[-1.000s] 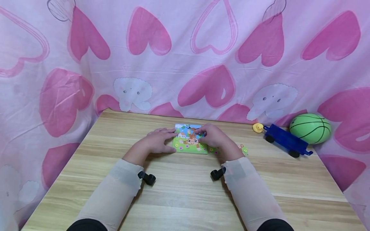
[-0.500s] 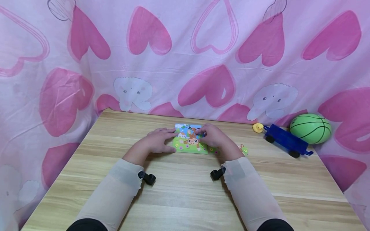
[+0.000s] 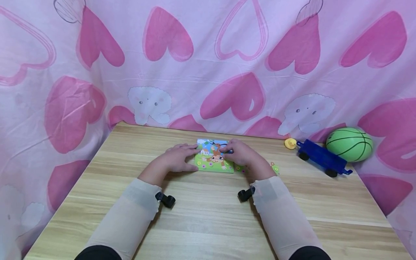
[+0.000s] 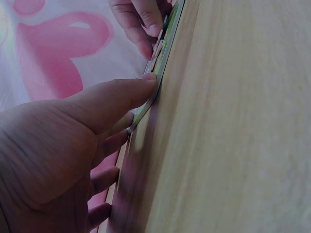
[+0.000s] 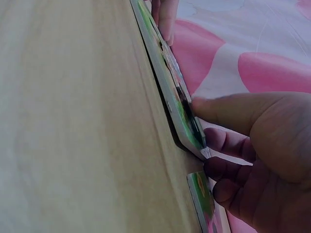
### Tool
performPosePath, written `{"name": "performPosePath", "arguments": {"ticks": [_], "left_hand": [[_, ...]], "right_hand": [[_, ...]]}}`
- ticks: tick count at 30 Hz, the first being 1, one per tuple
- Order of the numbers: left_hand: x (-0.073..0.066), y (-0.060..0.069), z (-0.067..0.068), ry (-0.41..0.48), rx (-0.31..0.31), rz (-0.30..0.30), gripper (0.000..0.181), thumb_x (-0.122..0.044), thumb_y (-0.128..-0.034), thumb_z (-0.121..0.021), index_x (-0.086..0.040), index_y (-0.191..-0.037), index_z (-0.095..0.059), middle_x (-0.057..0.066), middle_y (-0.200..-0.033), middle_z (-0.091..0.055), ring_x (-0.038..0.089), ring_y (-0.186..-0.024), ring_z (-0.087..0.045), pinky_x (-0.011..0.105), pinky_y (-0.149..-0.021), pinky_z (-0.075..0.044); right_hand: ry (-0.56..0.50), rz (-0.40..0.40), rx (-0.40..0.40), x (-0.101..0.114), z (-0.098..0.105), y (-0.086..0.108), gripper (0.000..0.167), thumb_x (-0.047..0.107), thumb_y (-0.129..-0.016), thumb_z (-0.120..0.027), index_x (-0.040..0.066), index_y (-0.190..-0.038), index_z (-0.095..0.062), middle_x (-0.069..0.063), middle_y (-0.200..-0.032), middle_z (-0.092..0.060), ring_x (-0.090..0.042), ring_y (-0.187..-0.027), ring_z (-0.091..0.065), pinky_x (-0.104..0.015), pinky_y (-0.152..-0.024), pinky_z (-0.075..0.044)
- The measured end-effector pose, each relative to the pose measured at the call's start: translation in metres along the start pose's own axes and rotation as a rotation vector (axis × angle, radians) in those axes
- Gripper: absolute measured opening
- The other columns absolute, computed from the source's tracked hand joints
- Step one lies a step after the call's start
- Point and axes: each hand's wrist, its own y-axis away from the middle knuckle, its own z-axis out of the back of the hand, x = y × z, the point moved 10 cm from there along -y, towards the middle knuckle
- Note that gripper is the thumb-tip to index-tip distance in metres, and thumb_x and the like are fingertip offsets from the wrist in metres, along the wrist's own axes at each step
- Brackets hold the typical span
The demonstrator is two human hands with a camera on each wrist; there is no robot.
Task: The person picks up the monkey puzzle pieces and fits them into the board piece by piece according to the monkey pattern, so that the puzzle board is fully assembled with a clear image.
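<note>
A jigsaw puzzle board [image 3: 211,167] with a cartoon monkey, a house and flowers lies flat on the table. My left hand [image 3: 177,159] steadies its left side, fingers fairly straight, with thumb and forefinger touching the edge. Over the right part of the board, my right hand [image 3: 240,153] has curled fingers and pinches a small dark-edged puzzle piece [image 3: 229,151], mostly hidden by the fingers. In the right wrist view, thumb and fingertips of the right hand [image 5: 262,145] are at the raised surface of the board [image 5: 170,97]. Loose puzzle pieces [image 3: 275,168] lie right of the board, partly under the right wrist.
On the wooden table [image 3: 204,216], a blue toy wagon [image 3: 321,157] stands at the back right. Beside it are a yellow rubber duck [image 3: 290,143] and a green ball [image 3: 349,144]. A pink heart-patterned curtain [image 3: 182,79] hangs behind the back edge.
My right hand has turned slightly and shifted a little to the right at the wrist, with its fingers still over the board's right side. The left hand and the board have stayed put.
</note>
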Motion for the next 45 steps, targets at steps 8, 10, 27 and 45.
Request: {"name": "performPosePath", "arguments": {"ticks": [8,10,27,45], "left_hand": [[0.001,-0.001,0.000,0.000,0.007,0.009,0.081,-0.061,-0.0942,-0.074,-0.040,-0.165,-0.040,-0.011,-0.179,-0.026,0.037,-0.168,-0.017,0.072,-0.131,-0.020],[0.000,-0.001,0.000,-0.002,0.006,0.007,0.081,-0.060,-0.0941,-0.074,-0.040,-0.165,-0.040,-0.011,-0.179,-0.026,0.036,-0.168,-0.017,0.072,-0.131,-0.021],[-0.002,0.001,0.001,0.006,0.011,0.006,0.081,-0.059,-0.0943,-0.074,-0.038,-0.165,-0.041,-0.010,-0.179,-0.026,0.037,-0.169,-0.016,0.071,-0.132,-0.019],[0.001,-0.002,-0.001,-0.003,-0.001,-0.009,0.082,-0.061,-0.0935,-0.074,-0.039,-0.165,-0.041,-0.010,-0.179,-0.026,0.037,-0.168,-0.018,0.072,-0.131,-0.021]], "right_hand": [[-0.006,-0.011,-0.009,0.000,-0.001,-0.001,0.036,0.031,-0.097,-0.081,0.021,-0.132,-0.078,-0.006,-0.122,-0.062,-0.024,-0.107,-0.058,-0.042,-0.098,-0.052],[-0.011,-0.023,-0.011,0.000,-0.001,-0.001,0.035,0.030,-0.098,-0.081,0.021,-0.132,-0.079,-0.006,-0.123,-0.062,-0.024,-0.107,-0.058,-0.042,-0.098,-0.053],[-0.010,-0.045,0.007,-0.012,0.004,0.002,0.035,0.022,-0.097,-0.081,0.025,-0.132,-0.079,-0.003,-0.136,-0.063,-0.027,-0.121,-0.057,-0.048,-0.112,-0.052],[-0.077,-0.075,-0.036,-0.035,0.038,0.044,0.052,0.031,-0.100,-0.078,0.018,-0.148,-0.066,-0.004,-0.123,-0.072,-0.023,-0.101,-0.066,-0.036,-0.084,-0.060]]}}
